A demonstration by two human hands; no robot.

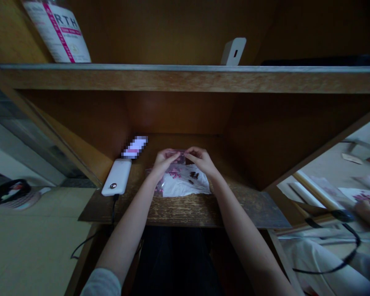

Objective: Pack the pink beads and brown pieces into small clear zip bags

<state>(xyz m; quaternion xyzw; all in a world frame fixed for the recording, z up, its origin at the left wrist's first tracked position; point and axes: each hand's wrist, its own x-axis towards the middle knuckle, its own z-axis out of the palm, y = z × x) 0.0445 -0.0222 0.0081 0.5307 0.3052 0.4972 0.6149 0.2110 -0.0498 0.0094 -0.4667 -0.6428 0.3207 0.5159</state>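
Left hand (165,161), right hand (202,159) both pinching clear bag (181,159), at 12 o'clock of white sheet (185,189). Weak pinch could drop bag; dipping right hand could sweep dark pieces (195,175) at 2 o'clock into pink bits (174,174) at 10.

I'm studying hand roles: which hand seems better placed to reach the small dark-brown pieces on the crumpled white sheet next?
Probably the right hand: it's nearer the small dark-brown pieces than the left hand, though both pinch clear plastic.
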